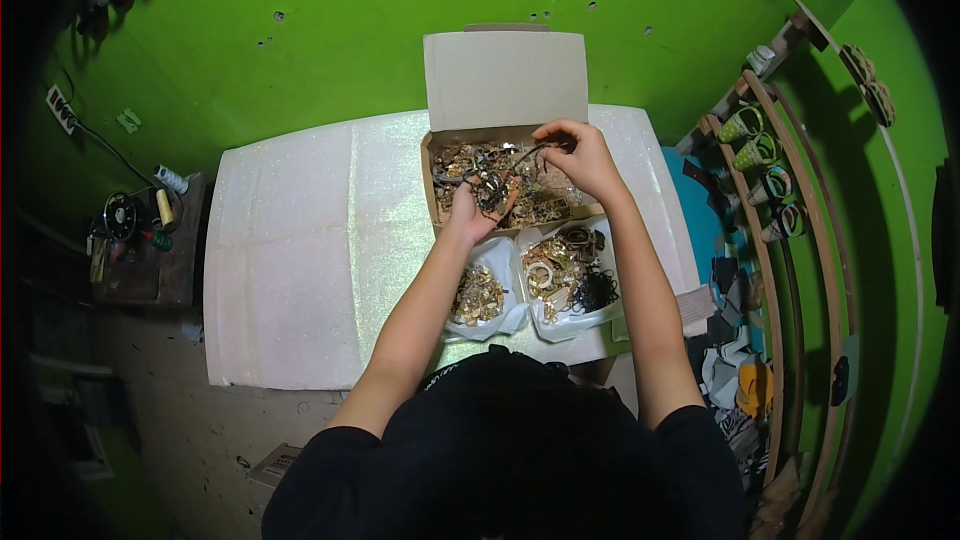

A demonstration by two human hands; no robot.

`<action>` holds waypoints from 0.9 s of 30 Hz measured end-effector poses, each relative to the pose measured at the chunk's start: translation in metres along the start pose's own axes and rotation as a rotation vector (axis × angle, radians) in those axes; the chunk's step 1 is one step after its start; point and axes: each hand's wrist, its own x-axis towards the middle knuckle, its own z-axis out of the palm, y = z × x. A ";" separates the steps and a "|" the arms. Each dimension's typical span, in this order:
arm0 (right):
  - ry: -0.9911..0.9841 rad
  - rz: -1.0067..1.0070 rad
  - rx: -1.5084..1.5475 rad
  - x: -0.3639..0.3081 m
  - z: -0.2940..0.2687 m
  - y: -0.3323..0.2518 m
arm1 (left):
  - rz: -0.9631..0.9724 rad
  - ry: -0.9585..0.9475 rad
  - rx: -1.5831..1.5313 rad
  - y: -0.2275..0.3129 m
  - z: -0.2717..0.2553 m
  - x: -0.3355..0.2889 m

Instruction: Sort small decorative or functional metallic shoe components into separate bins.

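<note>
An open cardboard box (pixel 507 82) full of small gold, silver and dark metal-looking pieces stands at the table's far side, its lid raised. Over the box, my left hand (pixel 478 212) cups a tangle of dark and shiny pieces (pixel 490 190), palm up. My right hand (pixel 578 155) pinches a thin dark strip (pixel 530 154) between thumb and fingers, just right of the tangle. Whether the strip joins the tangle is too small to tell. Nearer me sit two containers lined with white plastic, the left one holding gold pieces (pixel 477 295), the right one gold pieces and a black clump (pixel 596 290).
A shimmering white cover lies over the table (pixel 290 240). On the left stands a small dark stand (pixel 160 275) with thread spools. A wooden rack (pixel 790 280) with sandals leans at the right, beside piled fabric scraps (pixel 735 380). The green wall (pixel 350 30) rises behind.
</note>
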 end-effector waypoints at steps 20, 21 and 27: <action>0.069 0.179 0.029 -0.016 0.000 0.048 | 0.041 -0.079 -0.074 0.012 -0.019 -0.013; 0.079 0.157 0.039 -0.018 -0.005 0.050 | 0.041 -0.077 -0.074 0.011 -0.019 -0.012; 0.135 0.079 0.148 -0.029 -0.027 0.056 | 0.126 -0.007 -0.091 0.000 -0.008 -0.011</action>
